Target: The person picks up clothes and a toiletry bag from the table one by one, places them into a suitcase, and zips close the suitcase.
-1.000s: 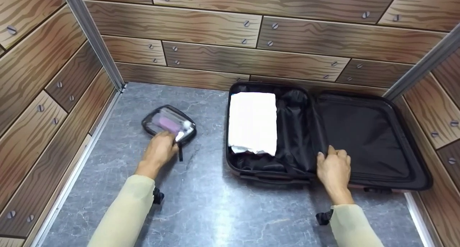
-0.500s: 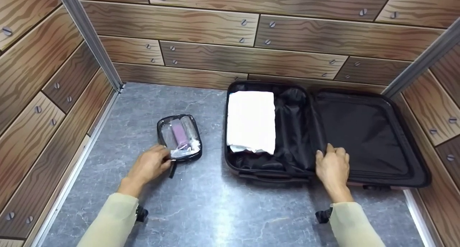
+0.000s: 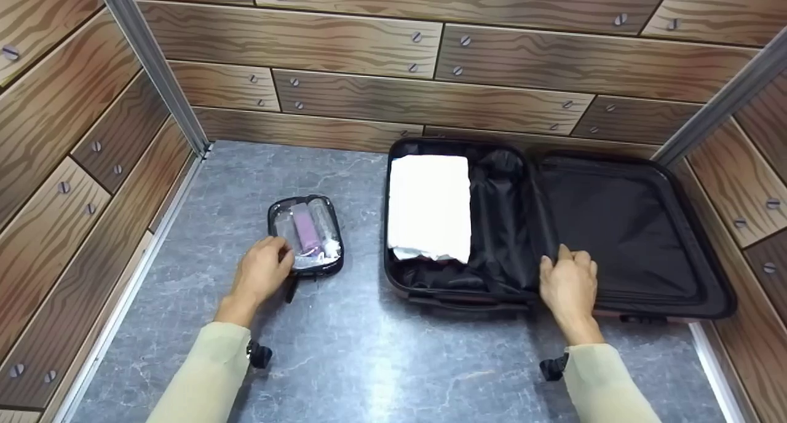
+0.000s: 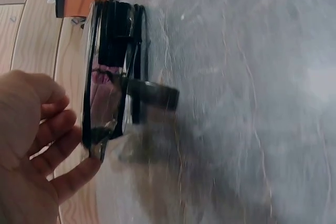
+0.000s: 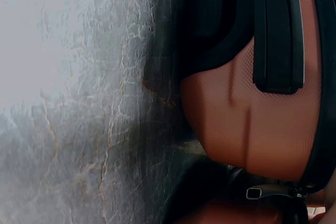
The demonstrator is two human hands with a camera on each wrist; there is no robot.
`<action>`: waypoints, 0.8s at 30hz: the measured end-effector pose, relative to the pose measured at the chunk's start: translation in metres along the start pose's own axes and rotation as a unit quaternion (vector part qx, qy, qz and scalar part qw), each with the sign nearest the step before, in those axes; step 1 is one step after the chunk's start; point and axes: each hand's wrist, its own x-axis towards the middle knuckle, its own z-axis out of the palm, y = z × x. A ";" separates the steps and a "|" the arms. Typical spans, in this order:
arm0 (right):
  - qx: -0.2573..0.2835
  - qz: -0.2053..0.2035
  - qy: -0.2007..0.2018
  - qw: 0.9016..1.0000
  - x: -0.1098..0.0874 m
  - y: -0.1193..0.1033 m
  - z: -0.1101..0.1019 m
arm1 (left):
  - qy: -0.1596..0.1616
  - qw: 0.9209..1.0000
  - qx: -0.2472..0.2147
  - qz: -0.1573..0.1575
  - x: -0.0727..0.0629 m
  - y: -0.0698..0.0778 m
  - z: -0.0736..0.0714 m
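A clear toiletry pouch (image 3: pixel 301 241) with black trim lies on the floor at left, a purple item and see-through bottles inside. Beside its near left corner is my left hand (image 3: pixel 261 269), fingers loosely bent. In the left wrist view, a fingertip of that hand (image 4: pixel 31 145) touches the end of the pouch (image 4: pixel 113 40), and a dark strap sticks out from it. To the right, a black-lined suitcase (image 3: pixel 458 300) lies open. My right hand (image 3: pixel 570 284) grips its edge between the two halves. The right wrist view shows mainly the suitcase's copper-coloured shell (image 5: pixel 273 140).
White folded cloth (image 3: pixel 429 205) fills the left part of the suitcase's deeper half. The other half (image 3: pixel 621 232) lies flat near the right wall. Wood-patterned walls (image 3: pixel 344 48) enclose the grey marbled floor (image 3: pixel 381 361) at the back and both sides.
The pouch has shifted toward me, slightly right, and turned, coming to lie flat. My left hand moved with it, then loosened its hold. The right hand has stayed at the suitcase edge.
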 end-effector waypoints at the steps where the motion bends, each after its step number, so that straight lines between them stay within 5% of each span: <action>1: 0.000 -0.001 0.002 1.000 0.000 0.000 0.000 | 0.011 1.000 -0.006 -0.013 0.001 0.000 0.002; 7: 0.001 0.002 0.001 1.000 0.001 -0.001 0.000 | 0.046 0.990 -0.052 -0.122 0.007 0.000 0.007; 12: 0.001 -0.001 0.001 1.000 0.000 0.000 0.000 | 0.013 0.975 -0.075 -0.209 0.011 -0.002 0.008; 18: 0.001 0.000 0.005 1.000 0.000 0.000 0.001 | -0.067 0.961 -0.074 -0.258 0.017 -0.006 0.007; 24: 0.004 0.010 -0.006 1.000 0.000 -0.001 0.000 | -0.088 0.955 -0.097 -0.267 0.023 -0.004 0.006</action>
